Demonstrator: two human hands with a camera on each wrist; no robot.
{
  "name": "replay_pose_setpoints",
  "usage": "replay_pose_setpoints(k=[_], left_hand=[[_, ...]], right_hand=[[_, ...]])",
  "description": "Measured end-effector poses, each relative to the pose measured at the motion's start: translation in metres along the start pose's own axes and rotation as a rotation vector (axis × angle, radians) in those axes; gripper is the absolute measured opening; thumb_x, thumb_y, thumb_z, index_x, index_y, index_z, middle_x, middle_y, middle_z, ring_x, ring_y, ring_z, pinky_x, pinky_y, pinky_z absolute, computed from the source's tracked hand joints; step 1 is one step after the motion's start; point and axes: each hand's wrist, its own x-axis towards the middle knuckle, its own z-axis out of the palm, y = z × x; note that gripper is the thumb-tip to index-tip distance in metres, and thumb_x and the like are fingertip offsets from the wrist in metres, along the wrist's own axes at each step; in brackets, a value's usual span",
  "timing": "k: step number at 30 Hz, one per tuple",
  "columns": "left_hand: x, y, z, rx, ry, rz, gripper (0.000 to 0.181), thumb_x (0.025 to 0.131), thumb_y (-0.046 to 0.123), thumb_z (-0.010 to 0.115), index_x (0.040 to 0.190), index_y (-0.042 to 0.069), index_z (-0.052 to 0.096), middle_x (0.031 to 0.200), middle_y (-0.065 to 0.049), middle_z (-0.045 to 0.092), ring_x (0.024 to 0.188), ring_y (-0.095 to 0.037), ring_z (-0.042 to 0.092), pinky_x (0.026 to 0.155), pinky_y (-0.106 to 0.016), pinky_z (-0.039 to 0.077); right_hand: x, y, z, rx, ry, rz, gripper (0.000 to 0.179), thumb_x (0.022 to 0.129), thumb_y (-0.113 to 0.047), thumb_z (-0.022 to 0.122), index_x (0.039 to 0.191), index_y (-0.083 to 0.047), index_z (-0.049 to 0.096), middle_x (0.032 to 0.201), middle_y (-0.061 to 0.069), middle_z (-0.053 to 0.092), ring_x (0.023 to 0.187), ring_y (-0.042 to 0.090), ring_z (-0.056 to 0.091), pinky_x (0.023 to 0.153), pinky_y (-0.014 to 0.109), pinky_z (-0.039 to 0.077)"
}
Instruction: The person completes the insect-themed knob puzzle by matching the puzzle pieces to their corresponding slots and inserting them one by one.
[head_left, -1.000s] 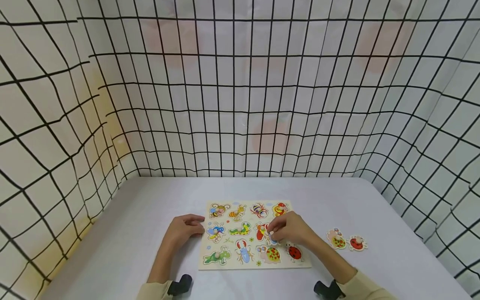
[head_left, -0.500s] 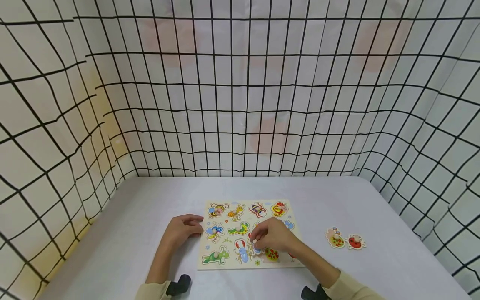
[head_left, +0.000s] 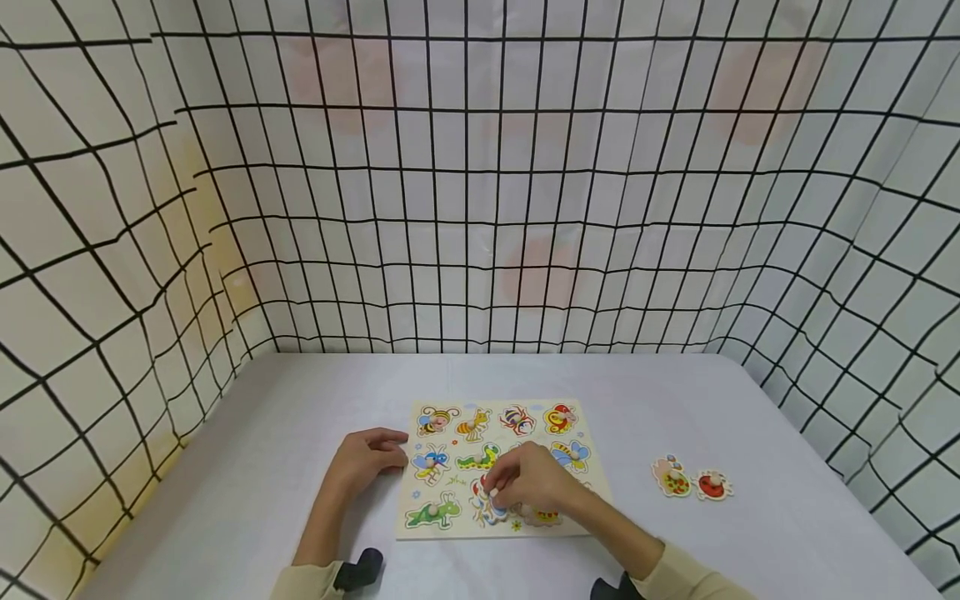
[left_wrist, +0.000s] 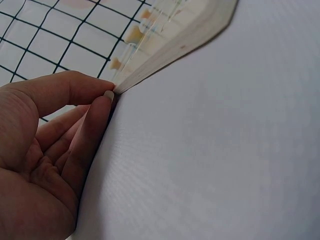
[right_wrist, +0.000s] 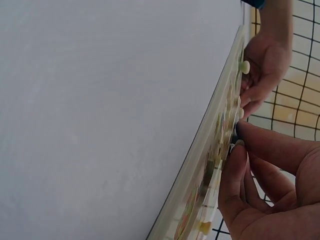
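A wooden peg puzzle board (head_left: 465,533) with colourful insects lies on the table. My right hand (head_left: 536,479) is over its front row and pinches a blue beetle puzzle piece (head_left: 495,510) between thumb and fingertips. That piece overlaps the beetle picture, close over the board, and the fingers hide much of it. In the right wrist view, the thumb and index finger (right_wrist: 270,145) meet right at the board's face. My left hand (head_left: 363,458) rests at the board's left edge, index and thumb tips touching it. The left wrist view shows those fingertips at the board's edge (left_wrist: 185,50).
Right of the board lie two loose pieces, a snail (head_left: 672,478) and a ladybug (head_left: 713,485). Pieces with knobs, such as the grasshopper (head_left: 435,512) and caterpillar (head_left: 478,457), sit in the board. A black-grid backdrop (head_left: 480,208) surrounds the white table.
My right hand has moved left and toward the front row with the beetle piece, from the board's middle right to the beetle picture. The left hand has stayed at the edge.
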Motion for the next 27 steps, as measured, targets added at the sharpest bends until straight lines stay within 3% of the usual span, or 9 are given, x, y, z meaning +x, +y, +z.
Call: replay_pose_setpoints(k=[27], left_hand=[[-0.0021,0.0015,-0.0010,0.008,0.004,0.000,0.031,0.083,0.009,0.077,0.114,0.007,0.075,0.080,-0.003,0.072,0.071,-0.018,0.063,0.072,-0.028,0.052]], right_hand=[[0.0011,-0.0045,0.0104,0.029,-0.021,-0.009,0.016,0.073,0.002,0.083,0.081,-0.012,0.078,0.071,-0.004,0.066,0.068,0.010,0.057,0.061,0.021,0.045]])
